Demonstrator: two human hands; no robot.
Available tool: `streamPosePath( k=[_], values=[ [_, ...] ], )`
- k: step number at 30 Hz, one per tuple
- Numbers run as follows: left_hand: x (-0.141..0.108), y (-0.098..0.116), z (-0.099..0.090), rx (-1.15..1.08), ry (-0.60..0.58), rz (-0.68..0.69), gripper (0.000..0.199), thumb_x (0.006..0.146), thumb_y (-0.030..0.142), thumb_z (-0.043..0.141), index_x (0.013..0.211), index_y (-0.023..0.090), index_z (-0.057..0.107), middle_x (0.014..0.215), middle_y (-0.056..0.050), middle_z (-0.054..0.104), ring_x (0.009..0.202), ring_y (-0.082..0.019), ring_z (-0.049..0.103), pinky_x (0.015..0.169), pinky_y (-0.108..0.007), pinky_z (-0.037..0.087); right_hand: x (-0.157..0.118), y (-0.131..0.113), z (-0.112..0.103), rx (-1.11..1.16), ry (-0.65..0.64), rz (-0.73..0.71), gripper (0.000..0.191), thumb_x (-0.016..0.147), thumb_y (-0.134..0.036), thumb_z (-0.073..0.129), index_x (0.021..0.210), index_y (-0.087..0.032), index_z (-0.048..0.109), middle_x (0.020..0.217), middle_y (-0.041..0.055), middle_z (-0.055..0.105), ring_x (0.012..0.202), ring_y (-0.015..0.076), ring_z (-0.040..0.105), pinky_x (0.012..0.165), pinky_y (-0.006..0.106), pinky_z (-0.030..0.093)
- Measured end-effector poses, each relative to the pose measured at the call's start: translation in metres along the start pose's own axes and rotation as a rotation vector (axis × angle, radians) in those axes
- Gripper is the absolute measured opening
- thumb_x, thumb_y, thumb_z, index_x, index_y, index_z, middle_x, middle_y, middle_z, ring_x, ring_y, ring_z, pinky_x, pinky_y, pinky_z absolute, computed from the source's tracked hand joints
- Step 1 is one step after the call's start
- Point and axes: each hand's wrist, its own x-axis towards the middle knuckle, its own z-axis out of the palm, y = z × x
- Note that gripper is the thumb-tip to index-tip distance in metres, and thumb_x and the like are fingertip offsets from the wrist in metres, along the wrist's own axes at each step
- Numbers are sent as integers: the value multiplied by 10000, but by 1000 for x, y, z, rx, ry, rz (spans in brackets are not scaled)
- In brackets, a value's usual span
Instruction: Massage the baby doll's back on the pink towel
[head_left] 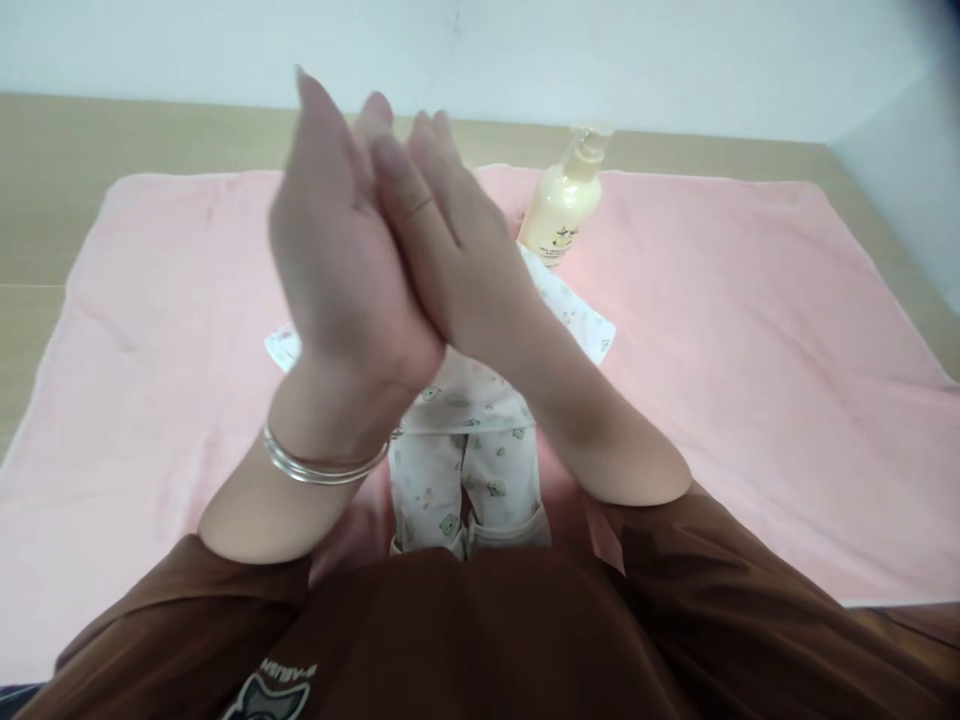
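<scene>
My left hand, with silver bangles at its wrist, is raised and slightly blurred. Its palm meets the palm of my right hand, and the fingers of both are stretched upward with no object visible between them. Beneath them lies a small white printed top with its sleeves spread. Matching small trousers extend toward my body. My hands and forearms cover the upper middle of the top. Behind my right hand stands a pale yellow pump bottle with a clear cap.
A pink blanket spreads over a light wooden surface. White walls meet this surface at the back and right. My brown-clothed torso borders the near side.
</scene>
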Motion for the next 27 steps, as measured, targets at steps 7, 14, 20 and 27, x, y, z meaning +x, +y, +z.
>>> streamPosePath(
  k=[7, 14, 20, 27],
  values=[
    [9, 1, -21, -309, 124, -20, 418, 1116, 349, 179, 987, 316, 576, 1339, 111, 673, 1404, -134, 585, 1241, -309, 529, -9, -5, -10, -95, -187, -154, 409, 1113, -389, 382, 1438, -177, 512, 1637, 60, 416, 1605, 205, 256, 1286, 375, 353],
    [28, -48, -3, -209, 198, 354, 277, 920, 39, 479, 807, 238, 636, 856, -18, 697, 931, -175, 729, 954, -405, 612, 2, 69, 8, -249, -73, -120, 389, 949, -156, 525, 1307, -195, 670, 1546, 51, 557, 1554, 275, 388, 1317, 526, 324],
    [48, -102, -8, 330, 82, 178, 237, 827, 17, 549, 769, 227, 642, 819, -8, 696, 808, -161, 646, 803, -363, 514, 1, 108, 13, -189, 5, -261, 429, 844, -64, 463, 1133, -211, 744, 1322, 26, 721, 1394, 223, 584, 1228, 456, 477],
    [58, -132, -15, 514, -14, 102, 193, 880, 134, 569, 753, 269, 515, 859, -35, 641, 896, -210, 563, 901, -425, 443, 2, 122, 25, -219, 69, -318, 447, 890, -108, 412, 1149, -207, 762, 1296, 16, 741, 1386, 212, 593, 1289, 443, 401]
  ],
)
